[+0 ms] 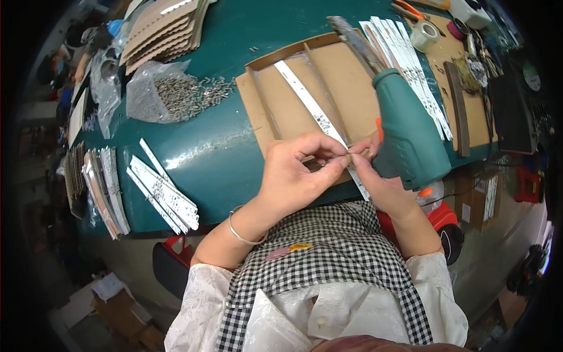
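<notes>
A long white strip (305,95) with a cluster of small dark marks or bits slants across a shallow cardboard tray (350,82). Over its lower part both hands meet, fingertips together. My left hand (296,170) is closed in a pinch, thumb against forefinger. Facing it, my right hand (382,186) also pinches, with its thumb at the left fingertips. Whatever sits between the fingers is too small and hidden to name. Close by the right hand stands a bulky green power tool (410,126) with a long grey front end, partly covering that hand's fingers.
Small metal pieces (185,97) spill from a plastic bag on the green table (205,141). White strips (161,190) lie at left, more strips (404,64) at right. Stacked wavy-edged boards (164,32) stand behind. A tape roll (424,36) lies on a board at the far right.
</notes>
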Demonstrator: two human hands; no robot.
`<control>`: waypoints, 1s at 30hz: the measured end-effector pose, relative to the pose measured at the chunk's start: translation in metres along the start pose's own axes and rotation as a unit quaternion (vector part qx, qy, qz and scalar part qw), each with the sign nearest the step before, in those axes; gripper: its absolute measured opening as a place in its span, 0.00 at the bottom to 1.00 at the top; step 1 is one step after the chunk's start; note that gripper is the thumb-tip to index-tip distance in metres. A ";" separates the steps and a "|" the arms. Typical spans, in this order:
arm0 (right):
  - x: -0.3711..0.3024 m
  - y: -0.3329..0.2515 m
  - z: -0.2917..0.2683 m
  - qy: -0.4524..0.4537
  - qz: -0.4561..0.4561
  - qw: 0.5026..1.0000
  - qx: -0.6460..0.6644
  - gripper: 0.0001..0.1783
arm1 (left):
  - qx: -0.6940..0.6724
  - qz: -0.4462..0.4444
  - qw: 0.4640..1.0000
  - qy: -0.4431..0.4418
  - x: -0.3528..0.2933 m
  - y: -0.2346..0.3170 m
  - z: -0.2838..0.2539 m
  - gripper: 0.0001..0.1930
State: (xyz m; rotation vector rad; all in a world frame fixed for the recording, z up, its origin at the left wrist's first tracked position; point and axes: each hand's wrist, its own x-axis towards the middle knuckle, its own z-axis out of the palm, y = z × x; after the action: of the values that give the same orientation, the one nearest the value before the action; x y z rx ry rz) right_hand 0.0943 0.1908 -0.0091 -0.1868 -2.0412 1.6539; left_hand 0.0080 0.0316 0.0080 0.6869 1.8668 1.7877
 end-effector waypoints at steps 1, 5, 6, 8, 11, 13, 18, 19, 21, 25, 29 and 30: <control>-0.004 0.000 0.004 0.023 0.029 0.999 0.040 0.10 | 0.009 -0.017 1.000 -0.010 -0.001 0.003 0.000 0.04; -0.004 0.005 -0.001 -0.014 0.039 0.999 -0.019 0.10 | 0.086 0.070 0.994 0.019 -0.001 0.000 0.001 0.04; -0.003 0.005 0.000 -0.018 0.031 0.999 -0.029 0.10 | 0.098 0.077 0.992 0.020 -0.001 -0.002 -0.001 0.04; -0.001 0.006 0.001 -0.016 0.016 0.999 -0.031 0.10 | 0.121 0.091 0.988 0.020 0.000 -0.005 -0.003 0.05; -0.003 0.011 0.001 -0.014 0.012 0.998 -0.058 0.12 | 0.142 0.126 0.982 0.021 0.003 -0.009 -0.005 0.06; -0.004 0.014 -0.001 -0.009 0.030 0.998 -0.052 0.13 | 0.172 0.140 0.974 0.041 0.007 -0.011 -0.008 0.06; -0.006 0.022 -0.012 -0.013 0.004 1.000 0.025 0.16 | 0.340 0.169 0.918 0.116 0.026 -0.024 -0.029 0.05; -0.009 0.019 -0.010 0.012 0.040 0.995 0.091 0.16 | 0.346 0.161 0.916 0.119 0.028 -0.026 -0.030 0.04; -0.013 0.022 -0.014 0.004 0.050 0.994 0.094 0.16 | 0.359 0.146 0.913 0.126 0.030 -0.030 -0.031 0.04; -0.017 0.033 -0.019 -0.026 0.081 0.991 0.104 0.17 | 0.408 0.136 0.894 0.123 0.035 -0.036 -0.030 0.04; -0.011 0.030 -0.018 -0.078 0.059 0.994 0.041 0.14 | 0.418 0.127 0.892 0.118 0.035 -0.039 -0.031 0.04; -0.009 0.028 -0.018 -0.088 0.053 0.994 0.032 0.13 | 0.419 0.126 0.891 0.118 0.035 -0.039 -0.031 0.05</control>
State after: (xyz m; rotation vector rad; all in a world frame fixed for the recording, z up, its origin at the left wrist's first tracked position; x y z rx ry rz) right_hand 0.1046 0.2103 -0.0363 -0.1320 -2.1360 1.8562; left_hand -0.0403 0.0290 -0.0296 1.0754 2.8553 1.1562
